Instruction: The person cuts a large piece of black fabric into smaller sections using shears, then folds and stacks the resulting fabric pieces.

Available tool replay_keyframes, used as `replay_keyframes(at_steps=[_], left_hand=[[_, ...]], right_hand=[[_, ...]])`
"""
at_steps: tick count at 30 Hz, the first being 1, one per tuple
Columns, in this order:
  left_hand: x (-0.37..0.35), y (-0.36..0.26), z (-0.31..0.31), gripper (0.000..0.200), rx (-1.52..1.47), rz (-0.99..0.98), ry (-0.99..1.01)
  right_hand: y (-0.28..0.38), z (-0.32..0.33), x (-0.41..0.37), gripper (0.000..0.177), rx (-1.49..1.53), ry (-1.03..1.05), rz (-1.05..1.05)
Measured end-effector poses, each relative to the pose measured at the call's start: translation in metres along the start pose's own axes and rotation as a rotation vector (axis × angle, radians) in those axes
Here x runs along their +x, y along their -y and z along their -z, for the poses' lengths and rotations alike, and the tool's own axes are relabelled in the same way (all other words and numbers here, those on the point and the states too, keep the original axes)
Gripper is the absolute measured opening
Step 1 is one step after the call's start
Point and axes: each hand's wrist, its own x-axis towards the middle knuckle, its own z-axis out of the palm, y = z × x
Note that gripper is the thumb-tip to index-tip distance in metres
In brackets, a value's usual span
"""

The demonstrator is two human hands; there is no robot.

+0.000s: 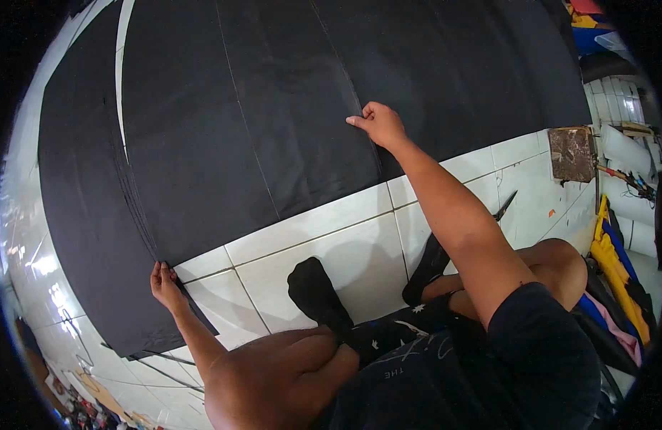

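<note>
Head view takes in a white-tiled floor (374, 244), over most of whose far side spreads a broad black cloth (453, 79), marked by pale lines and parted at left by a narrow slit that tapers towards the near edge. It looks thin, soft and limp, light at any one spot though likely to drag over such a spread, and apt to slide on smooth tile; the near border, gathered between fingers and thumb, seems the best hold. Beyond its near right corner sits a brown block (572, 154). The person's right hand (381, 125) is over the cloth beside a line; whether its fingers are clamped on fabric cannot be told. At the near left, the left hand (166, 285) appears to pinch the cloth's edge, fingertips together. Smallest is a dark pointed tool (506, 206), partly hidden by the right forearm
</note>
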Motion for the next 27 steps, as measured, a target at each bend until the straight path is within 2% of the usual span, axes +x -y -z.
replay_keyframes(at_steps=[8,11,14,16,17,18,19,24,27], left_hand=[[0.004,0.004,0.004,0.035,-0.019,-0.009,0.058],[0.002,-0.002,-0.003,0.035,0.007,0.011,-0.006],[-0.008,-0.017,-0.014,0.033,0.123,-0.021,-0.021],[-0.014,-0.025,-0.019,0.033,0.223,-0.050,-0.025],[-0.006,-0.013,-0.013,0.031,0.297,-0.135,-0.026],[-0.006,-0.018,-0.020,0.030,0.232,-0.188,-0.030],[0.000,-0.017,-0.016,0.030,0.244,-0.088,0.006],[0.023,-0.023,-0.023,0.033,0.350,-0.206,-0.034],[0.018,-0.048,-0.031,0.033,0.402,-0.078,0.009]], right_hand=[[0.000,0.000,-0.008,0.047,0.021,-0.076,0.057],[-0.003,0.000,-0.011,0.051,0.045,-0.088,0.067],[-0.006,-0.007,-0.015,0.054,0.108,-0.179,0.181],[-0.010,-0.007,-0.014,0.055,0.115,-0.127,0.166],[-0.012,-0.010,-0.014,0.054,0.138,-0.131,0.148],[-0.016,-0.016,-0.014,0.053,0.148,-0.214,0.229],[-0.008,-0.009,-0.017,0.050,0.086,-0.185,0.153],[-0.008,-0.006,-0.005,0.041,0.142,-0.144,-0.018],[-0.008,-0.011,0.000,0.032,0.164,-0.196,0.024]])
